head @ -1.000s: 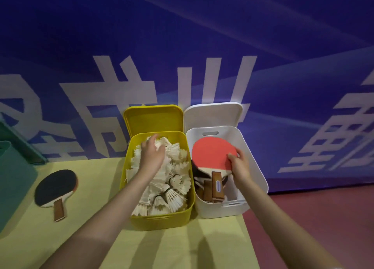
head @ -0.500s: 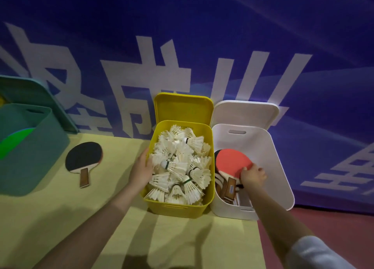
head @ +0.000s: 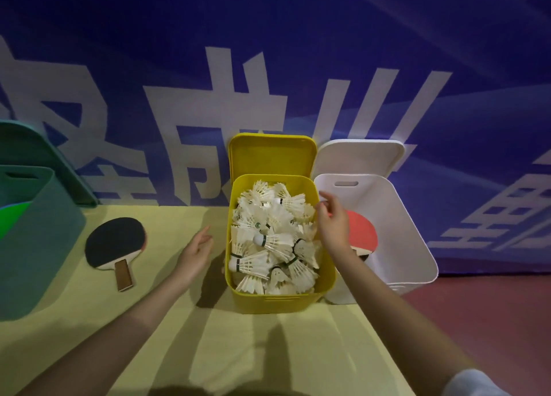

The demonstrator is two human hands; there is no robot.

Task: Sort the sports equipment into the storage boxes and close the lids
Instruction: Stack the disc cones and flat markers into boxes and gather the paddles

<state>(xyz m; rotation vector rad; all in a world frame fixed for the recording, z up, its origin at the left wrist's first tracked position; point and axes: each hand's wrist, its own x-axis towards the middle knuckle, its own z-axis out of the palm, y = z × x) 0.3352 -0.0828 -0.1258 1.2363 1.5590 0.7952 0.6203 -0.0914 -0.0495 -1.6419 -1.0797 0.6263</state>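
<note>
A yellow box [head: 275, 301] full of white shuttlecocks [head: 269, 240] stands in the middle, its lid [head: 272, 154] upright behind it. To its right a white box [head: 411, 246] holds a red paddle [head: 362, 231], its lid [head: 359, 157] open too. My right hand [head: 332, 221] hovers over the edge between both boxes, fingers loosely apart, holding nothing. My left hand [head: 195, 251] is open above the table just left of the yellow box. A black paddle [head: 113, 245] lies flat on the table further left.
A teal box [head: 38, 246] stands at the left edge with something bright green inside and its lid leaning behind. The yellow table [head: 238, 351] ends at the right beside the white box, over a red floor. A blue banner wall rises behind.
My right hand let go of the red paddle, now lying in the white box, and moved up-left to the yellow box's rim. My left hand drew away from the yellow box to the left.
</note>
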